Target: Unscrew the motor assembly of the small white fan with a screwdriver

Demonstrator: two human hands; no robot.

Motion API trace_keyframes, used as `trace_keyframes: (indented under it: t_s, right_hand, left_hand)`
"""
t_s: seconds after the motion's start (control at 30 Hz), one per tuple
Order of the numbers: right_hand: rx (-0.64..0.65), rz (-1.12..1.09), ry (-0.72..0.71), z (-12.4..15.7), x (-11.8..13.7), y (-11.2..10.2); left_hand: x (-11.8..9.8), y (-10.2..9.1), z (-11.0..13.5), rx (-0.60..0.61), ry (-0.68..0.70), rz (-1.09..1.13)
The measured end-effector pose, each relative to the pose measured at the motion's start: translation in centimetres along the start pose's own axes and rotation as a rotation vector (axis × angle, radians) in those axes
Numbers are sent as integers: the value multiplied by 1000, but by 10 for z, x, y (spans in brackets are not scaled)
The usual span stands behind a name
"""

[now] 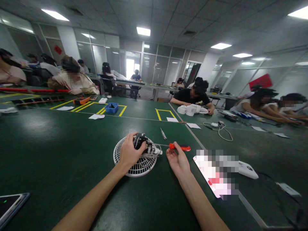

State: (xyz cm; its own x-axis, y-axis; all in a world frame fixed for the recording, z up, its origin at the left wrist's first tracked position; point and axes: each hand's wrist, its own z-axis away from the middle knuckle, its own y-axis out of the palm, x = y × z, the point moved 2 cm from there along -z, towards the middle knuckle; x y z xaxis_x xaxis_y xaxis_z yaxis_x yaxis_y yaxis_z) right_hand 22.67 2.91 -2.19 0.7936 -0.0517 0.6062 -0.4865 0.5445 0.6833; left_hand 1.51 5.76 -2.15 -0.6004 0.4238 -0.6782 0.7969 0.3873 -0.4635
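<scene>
A white round fan grille [138, 166] lies flat on the green table [60, 154]. On top of it sits a small black fan motor [141, 140] with white wires and a white plug piece at its right. My left hand [130, 152] is closed around the motor. My right hand [177, 160] pinches the red handle of a screwdriver [180, 147], whose thin shaft points left toward the motor's white part. A second small screwdriver [163, 133] lies on the table just beyond.
A white device [247, 169] and a blurred card lie at my right. A phone [11, 205] sits at the lower left edge. A cable coil [220, 126], paper slips and a blue bin [112, 107] lie farther back. Other people work at neighbouring tables.
</scene>
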Motion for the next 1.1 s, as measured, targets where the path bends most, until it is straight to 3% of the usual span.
trace_keyframes:
  t_s: [0.2,1.1]
  right_hand:
    - [22,-29,-84,3,7,2]
    - [38,12,-41,7,8,4]
  left_hand:
    - [1,0,0,-1,-4,-11]
    - [-1,0,1,0,8,-20]
